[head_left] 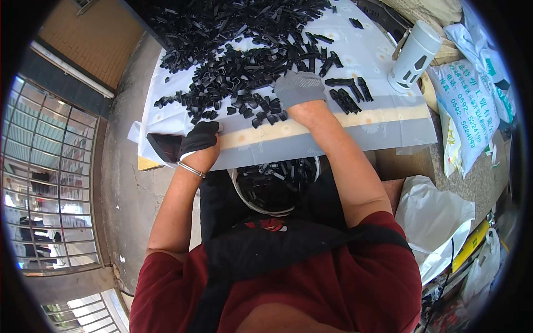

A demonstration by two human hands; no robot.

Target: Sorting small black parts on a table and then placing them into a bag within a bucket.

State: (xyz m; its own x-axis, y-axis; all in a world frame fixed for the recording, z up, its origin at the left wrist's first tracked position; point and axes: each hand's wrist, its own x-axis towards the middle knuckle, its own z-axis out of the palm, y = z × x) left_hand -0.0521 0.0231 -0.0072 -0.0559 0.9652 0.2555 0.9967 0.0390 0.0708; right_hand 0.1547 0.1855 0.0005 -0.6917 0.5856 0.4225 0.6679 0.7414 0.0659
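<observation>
A large heap of small black plastic parts (222, 75) spreads over the cloth-covered table (388, 119). My left hand (201, 141), in a black glove with bare skin at the thumb tip, is closed at the table's near edge, beside a dark flat device like a phone (165, 146). Whatever it may hold is hidden. My right hand (301, 91), in a grey dotted glove, rests over the near right side of the heap with its fingers curled down. What lies under them does not show. Just right of it are several longer black pieces (345, 100).
Below the table edge, at my lap, a pale-rimmed bucket (276, 186) holds more black parts. A white bottle (413, 55) stands at the table's right. Plastic bags (466, 105) and a white sack (433, 216) crowd the right side. A barred window (50, 177) is at left.
</observation>
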